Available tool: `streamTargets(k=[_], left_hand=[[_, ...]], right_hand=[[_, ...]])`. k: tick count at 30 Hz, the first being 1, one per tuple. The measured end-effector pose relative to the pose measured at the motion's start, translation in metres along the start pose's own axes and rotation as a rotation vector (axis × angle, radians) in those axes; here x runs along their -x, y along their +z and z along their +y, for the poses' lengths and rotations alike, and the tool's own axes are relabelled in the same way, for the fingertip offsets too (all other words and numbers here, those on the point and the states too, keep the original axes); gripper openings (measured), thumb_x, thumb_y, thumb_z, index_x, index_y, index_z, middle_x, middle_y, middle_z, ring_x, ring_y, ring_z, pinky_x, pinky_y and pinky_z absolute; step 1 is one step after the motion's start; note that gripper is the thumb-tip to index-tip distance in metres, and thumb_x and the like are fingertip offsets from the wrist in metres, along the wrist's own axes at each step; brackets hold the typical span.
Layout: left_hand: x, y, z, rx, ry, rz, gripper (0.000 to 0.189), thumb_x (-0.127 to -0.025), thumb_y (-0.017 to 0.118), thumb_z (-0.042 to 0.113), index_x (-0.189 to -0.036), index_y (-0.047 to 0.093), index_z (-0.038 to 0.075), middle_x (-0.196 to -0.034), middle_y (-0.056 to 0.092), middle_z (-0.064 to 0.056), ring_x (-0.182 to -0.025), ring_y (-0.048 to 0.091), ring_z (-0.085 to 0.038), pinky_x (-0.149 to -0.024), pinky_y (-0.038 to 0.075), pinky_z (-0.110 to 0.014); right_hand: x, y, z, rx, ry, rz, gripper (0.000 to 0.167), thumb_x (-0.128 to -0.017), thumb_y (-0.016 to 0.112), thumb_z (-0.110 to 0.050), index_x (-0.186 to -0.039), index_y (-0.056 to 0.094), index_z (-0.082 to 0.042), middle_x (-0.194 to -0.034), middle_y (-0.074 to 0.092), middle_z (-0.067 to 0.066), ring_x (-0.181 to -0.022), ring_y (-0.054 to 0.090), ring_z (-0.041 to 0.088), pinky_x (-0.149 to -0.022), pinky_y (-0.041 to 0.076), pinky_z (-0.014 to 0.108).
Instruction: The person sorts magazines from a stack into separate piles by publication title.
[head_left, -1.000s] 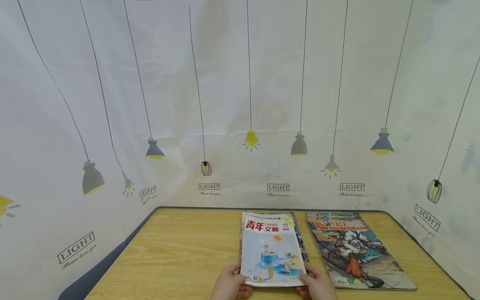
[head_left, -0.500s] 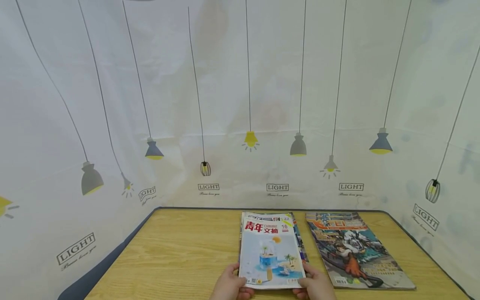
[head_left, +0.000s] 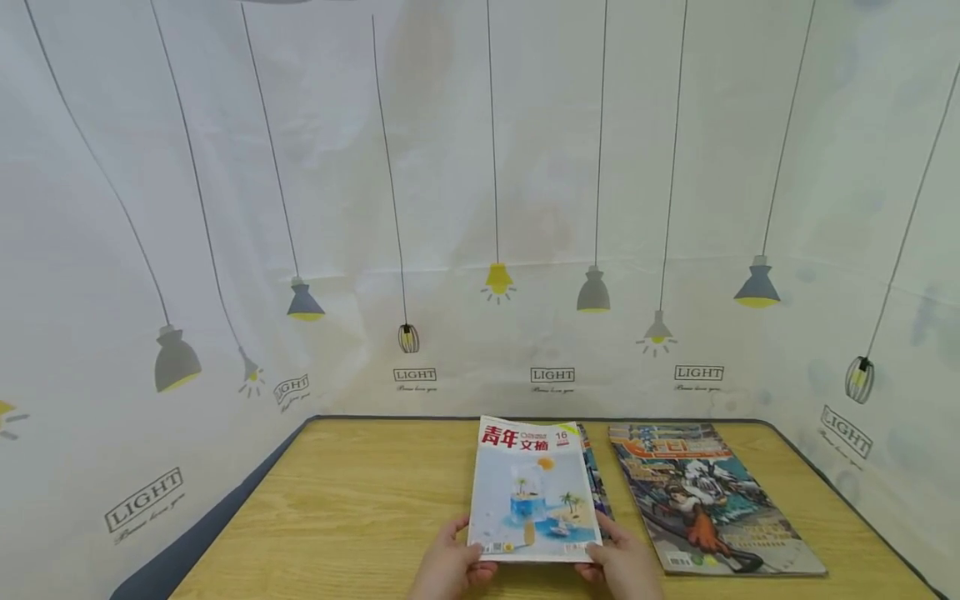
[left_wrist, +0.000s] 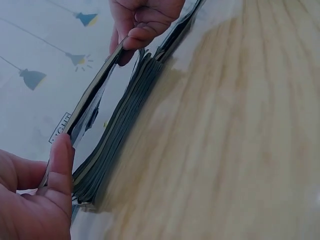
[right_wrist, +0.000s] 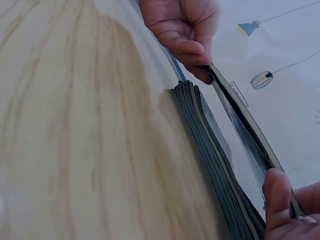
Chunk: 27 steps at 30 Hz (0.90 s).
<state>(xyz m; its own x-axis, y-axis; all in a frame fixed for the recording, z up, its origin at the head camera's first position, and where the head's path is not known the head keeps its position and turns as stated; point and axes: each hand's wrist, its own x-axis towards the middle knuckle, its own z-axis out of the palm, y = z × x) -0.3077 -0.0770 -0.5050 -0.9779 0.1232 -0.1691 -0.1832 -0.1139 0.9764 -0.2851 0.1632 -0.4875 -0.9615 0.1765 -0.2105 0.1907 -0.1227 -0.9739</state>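
Both hands hold one magazine (head_left: 532,500), white and pale blue with a red title and a beach picture. My left hand (head_left: 450,560) pinches its near left corner, and my right hand (head_left: 621,557) pinches the near right corner. Seen edge-on in the left wrist view, the held magazine (left_wrist: 92,95) is raised over a thick stack of magazines (left_wrist: 117,137), with a gap between. The same stack (right_wrist: 212,155) shows its layered edges in the right wrist view. In the head view the held magazine hides most of the stack; only a dark, colourful strip shows at its right.
To the right lies another pile of magazines (head_left: 720,508), topped by a comic-style cover with an orange title. The wooden table (head_left: 337,500) ends at a dark edge. Behind it hangs a pale curtain (head_left: 450,208) printed with lamps.
The held magazine has risen off the stack and moved slightly left and away from me. It now covers the white magazine top that showed behind it. Both hands moved with it.
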Motion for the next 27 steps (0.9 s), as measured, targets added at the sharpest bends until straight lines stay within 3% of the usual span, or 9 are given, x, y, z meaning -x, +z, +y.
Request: streamTargets(k=[9, 16, 27], left_hand=[[0.001, -0.022, 0.011, 0.100, 0.017, -0.021, 0.060, -0.093, 0.045, -0.010, -0.145, 0.014, -0.011, -0.097, 0.062, -0.018, -0.067, 0.063, -0.018, -0.065, 0.055, -0.027], [0.001, -0.051, 0.016, 0.134, 0.045, -0.031, 0.063, -0.091, 0.041, -0.012, -0.145, 0.009, -0.011, -0.096, 0.060, -0.019, -0.065, 0.063, -0.016, -0.063, 0.055, -0.024], [0.005, -0.106, 0.035, 0.131, 0.027, 0.072, 0.064, -0.090, 0.040, -0.013, -0.147, 0.011, -0.008, -0.096, 0.059, -0.018, -0.071, 0.062, -0.018, -0.068, 0.055, -0.026]], right_hand=[[-0.006, 0.021, -0.004, -0.012, -0.072, -0.078, 0.062, -0.085, 0.049, 0.017, -0.141, 0.022, 0.021, -0.083, 0.067, 0.019, -0.057, 0.064, 0.018, -0.053, 0.052, 0.027], [-0.007, 0.052, -0.009, -0.042, -0.072, -0.132, 0.059, -0.086, 0.046, 0.016, -0.141, 0.025, 0.019, -0.100, 0.063, 0.024, -0.062, 0.064, 0.018, -0.056, 0.054, 0.026], [-0.003, 0.111, -0.020, 0.036, -0.068, -0.172, 0.058, -0.087, 0.050, 0.010, -0.141, 0.029, 0.016, -0.082, 0.067, 0.013, -0.053, 0.060, 0.011, -0.051, 0.050, 0.022]])
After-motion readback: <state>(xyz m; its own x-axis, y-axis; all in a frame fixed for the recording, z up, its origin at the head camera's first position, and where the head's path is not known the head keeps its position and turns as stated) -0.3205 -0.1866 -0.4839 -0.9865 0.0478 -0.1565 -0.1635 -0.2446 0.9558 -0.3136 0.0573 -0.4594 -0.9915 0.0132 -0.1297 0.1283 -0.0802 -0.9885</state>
